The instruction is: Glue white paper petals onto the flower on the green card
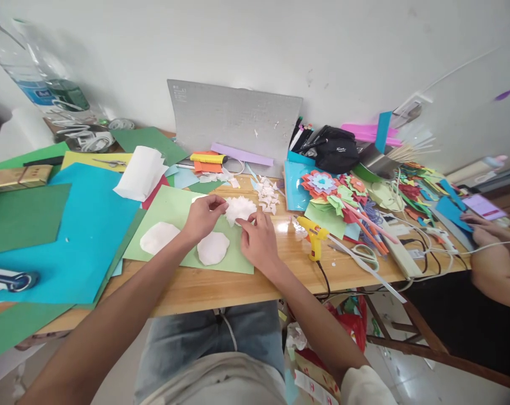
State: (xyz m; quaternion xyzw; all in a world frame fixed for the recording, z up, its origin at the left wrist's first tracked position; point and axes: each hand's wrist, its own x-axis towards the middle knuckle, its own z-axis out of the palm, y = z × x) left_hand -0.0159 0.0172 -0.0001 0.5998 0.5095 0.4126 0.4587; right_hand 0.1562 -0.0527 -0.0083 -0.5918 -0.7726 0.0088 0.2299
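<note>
A white ruffled paper piece lies at the top right of a light green sheet, between my hands. My left hand is closed in a pinch at its left edge. With bent fingers, my right hand grips its lower right edge; the fingertips are partly hidden. Two flat, rounded white paper pieces, one at the left and one nearer the middle, rest on the same sheet. Part of another white piece shows behind my left hand. Small torn white paper scraps are scattered just beyond my right hand.
A yellow glue gun and scissors lie right of my hands, before paper flowers. Folded white paper and a blue sheet are at left. A grey board leans behind. A co-worker's hands appear far right.
</note>
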